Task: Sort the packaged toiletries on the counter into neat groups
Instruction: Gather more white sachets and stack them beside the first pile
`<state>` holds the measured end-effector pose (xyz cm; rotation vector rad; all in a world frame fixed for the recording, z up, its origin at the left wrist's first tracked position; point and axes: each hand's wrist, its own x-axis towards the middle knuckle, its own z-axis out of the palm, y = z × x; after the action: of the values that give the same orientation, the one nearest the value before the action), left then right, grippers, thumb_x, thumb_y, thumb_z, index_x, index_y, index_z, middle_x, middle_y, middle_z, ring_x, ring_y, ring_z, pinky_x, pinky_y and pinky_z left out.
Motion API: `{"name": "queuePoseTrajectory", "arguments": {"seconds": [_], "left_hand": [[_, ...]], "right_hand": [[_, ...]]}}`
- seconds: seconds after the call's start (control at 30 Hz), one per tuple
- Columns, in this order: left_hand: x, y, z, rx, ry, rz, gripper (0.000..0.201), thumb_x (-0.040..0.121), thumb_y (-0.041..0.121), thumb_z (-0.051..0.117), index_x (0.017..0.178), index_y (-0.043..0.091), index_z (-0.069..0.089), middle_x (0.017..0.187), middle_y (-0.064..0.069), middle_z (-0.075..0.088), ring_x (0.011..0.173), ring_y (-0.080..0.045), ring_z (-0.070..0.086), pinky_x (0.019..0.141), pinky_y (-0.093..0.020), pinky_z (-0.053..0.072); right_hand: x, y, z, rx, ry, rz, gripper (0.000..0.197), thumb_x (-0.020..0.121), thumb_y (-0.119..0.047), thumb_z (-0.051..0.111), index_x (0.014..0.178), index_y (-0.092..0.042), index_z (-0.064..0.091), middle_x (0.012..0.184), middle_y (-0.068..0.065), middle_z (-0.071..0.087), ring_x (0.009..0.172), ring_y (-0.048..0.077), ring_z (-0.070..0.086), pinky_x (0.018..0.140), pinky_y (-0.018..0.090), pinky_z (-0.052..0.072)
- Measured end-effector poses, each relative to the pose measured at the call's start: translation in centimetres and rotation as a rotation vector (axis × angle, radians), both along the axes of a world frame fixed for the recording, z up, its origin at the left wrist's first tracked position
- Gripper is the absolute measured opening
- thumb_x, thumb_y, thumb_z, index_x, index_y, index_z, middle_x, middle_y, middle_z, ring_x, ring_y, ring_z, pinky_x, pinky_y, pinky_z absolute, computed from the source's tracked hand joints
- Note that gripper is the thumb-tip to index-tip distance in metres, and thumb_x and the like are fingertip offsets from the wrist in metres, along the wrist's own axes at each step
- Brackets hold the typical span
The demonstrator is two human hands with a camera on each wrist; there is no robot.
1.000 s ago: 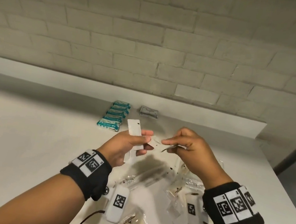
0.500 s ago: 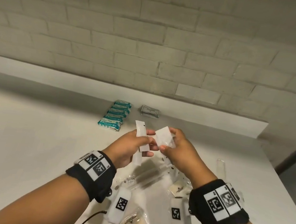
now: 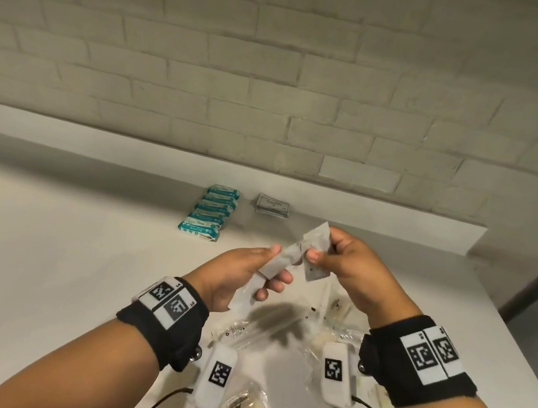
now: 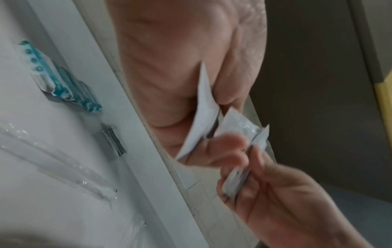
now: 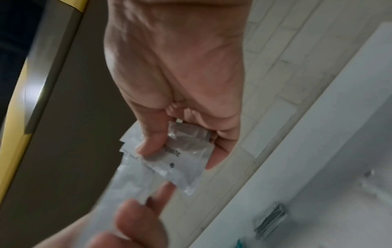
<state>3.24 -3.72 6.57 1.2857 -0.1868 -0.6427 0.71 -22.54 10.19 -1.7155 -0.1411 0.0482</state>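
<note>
Both hands are raised over the white counter (image 3: 46,277), close together. My left hand (image 3: 271,264) pinches a small bundle of long white sachets (image 3: 275,261), tilted toward the right hand; the same bundle (image 4: 203,109) shows in the left wrist view. My right hand (image 3: 318,249) pinches a clear-fronted white sachet (image 3: 316,242) between thumb and fingers, its lower end hanging below the thumb. In the right wrist view this sachet (image 5: 186,151) carries dark print and overlaps the left hand's bundle (image 5: 127,182). The two hands' sachets touch at their tips.
A row of teal packets (image 3: 208,213) lies at the back of the counter, with a grey stack of flat packets (image 3: 272,205) to its right. Several loose clear-wrapped items (image 3: 261,326) lie under my hands. The counter's right edge (image 3: 516,342) is close by.
The left hand's bundle has tipped from upright toward the right. The right hand has turned its sachet and brought it against the bundle.
</note>
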Motion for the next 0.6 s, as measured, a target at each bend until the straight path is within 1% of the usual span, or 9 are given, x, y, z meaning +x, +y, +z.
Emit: {"name": "queuePoseTrajectory", "arguments": {"seconds": [0.07, 0.17, 0.23, 0.3, 0.37, 0.43, 0.47, 0.53, 0.6], "left_hand": [[0.4, 0.1, -0.2, 0.039, -0.066, 0.109, 0.018, 0.093, 0.011, 0.058, 0.11, 0.007, 0.063, 0.074, -0.004, 0.065, 0.054, -0.009, 0.051, 0.043, -0.017, 0.035], [1.1, 0.6, -0.3, 0.192, -0.194, 0.217, 0.025, 0.082, 0.006, 0.072, 0.105, 0.012, 0.063, 0.068, 0.002, 0.063, 0.049, -0.005, 0.048, 0.046, -0.019, 0.035], [1.4, 0.9, -0.4, 0.287, -0.272, 0.195, 0.029, 0.078, 0.009, 0.077, 0.103, 0.014, 0.063, 0.07, 0.001, 0.059, 0.05, -0.003, 0.052, 0.048, -0.019, 0.036], [1.3, 0.6, -0.3, 0.322, -0.315, 0.126, 0.029, 0.076, 0.007, 0.078, 0.1, 0.015, 0.063, 0.068, 0.004, 0.059, 0.053, -0.003, 0.055, 0.049, -0.02, 0.037], [1.1, -0.1, -0.2, 0.286, -0.342, 0.092, 0.027, 0.077, -0.001, 0.074, 0.096, 0.015, 0.062, 0.066, 0.004, 0.06, 0.05, -0.002, 0.053, 0.047, -0.02, 0.036], [1.0, -0.7, 0.0, 0.278, -0.343, 0.122, 0.018, 0.085, 0.002, 0.067, 0.098, 0.014, 0.062, 0.072, -0.001, 0.059, 0.047, -0.002, 0.048, 0.046, -0.019, 0.036], [1.0, -0.8, 0.3, 0.271, -0.315, 0.146, 0.009, 0.091, 0.013, 0.062, 0.1, 0.013, 0.062, 0.075, -0.002, 0.057, 0.049, -0.003, 0.046, 0.047, -0.019, 0.035], [1.1, -0.6, 0.5, 0.2, -0.169, 0.201, 0.036, 0.1, 0.041, 0.042, 0.108, 0.012, 0.062, 0.075, 0.0, 0.058, 0.055, -0.007, 0.042, 0.05, -0.021, 0.03], [1.5, 0.3, 0.7, 0.086, -0.012, 0.239, 0.043, 0.102, 0.037, 0.028, 0.118, 0.01, 0.058, 0.08, -0.002, 0.059, 0.06, -0.01, 0.041, 0.053, -0.024, 0.028]], "right_hand": [[0.0, -0.7, -0.1, -0.04, 0.015, -0.084, 0.021, 0.09, 0.004, 0.057, 0.098, -0.015, 0.065, 0.082, 0.0, 0.067, 0.073, 0.013, 0.062, 0.063, 0.022, 0.049], [-0.1, -1.7, 0.1, -0.156, -0.004, -0.216, 0.016, 0.096, -0.008, 0.054, 0.104, -0.021, 0.06, 0.085, -0.004, 0.063, 0.077, 0.013, 0.06, 0.061, 0.02, 0.046], [-0.4, -1.9, 0.7, -0.249, -0.045, -0.126, 0.017, 0.096, -0.009, 0.054, 0.102, -0.025, 0.059, 0.093, -0.002, 0.06, 0.085, 0.014, 0.058, 0.067, 0.023, 0.048], [-0.7, -1.3, 1.3, -0.506, -0.069, 0.051, 0.019, 0.094, -0.012, 0.056, 0.11, -0.022, 0.06, 0.111, -0.003, 0.053, 0.108, 0.013, 0.053, 0.087, 0.028, 0.048], [-0.8, -0.1, 1.2, -0.803, -0.078, 0.156, 0.022, 0.092, -0.019, 0.06, 0.114, -0.021, 0.058, 0.117, -0.006, 0.053, 0.116, 0.008, 0.048, 0.096, 0.031, 0.044], [-0.9, 1.2, 0.8, -0.856, -0.034, 0.117, 0.022, 0.089, -0.025, 0.062, 0.107, -0.023, 0.051, 0.101, -0.002, 0.062, 0.094, 0.017, 0.061, 0.08, 0.038, 0.051], [-0.9, 1.5, 0.4, -0.826, -0.009, 0.077, 0.025, 0.088, -0.025, 0.063, 0.108, -0.023, 0.047, 0.096, 0.001, 0.063, 0.087, 0.021, 0.063, 0.073, 0.039, 0.053], [-0.9, 1.3, -0.3, -0.794, 0.023, 0.006, 0.03, 0.086, -0.023, 0.066, 0.109, -0.024, 0.046, 0.093, 0.001, 0.064, 0.083, 0.022, 0.064, 0.068, 0.037, 0.053], [-0.9, 1.1, -0.8, -0.787, 0.037, -0.036, 0.02, 0.084, -0.021, 0.068, 0.099, -0.022, 0.054, 0.087, -0.001, 0.064, 0.08, 0.021, 0.064, 0.067, 0.034, 0.053]]}}
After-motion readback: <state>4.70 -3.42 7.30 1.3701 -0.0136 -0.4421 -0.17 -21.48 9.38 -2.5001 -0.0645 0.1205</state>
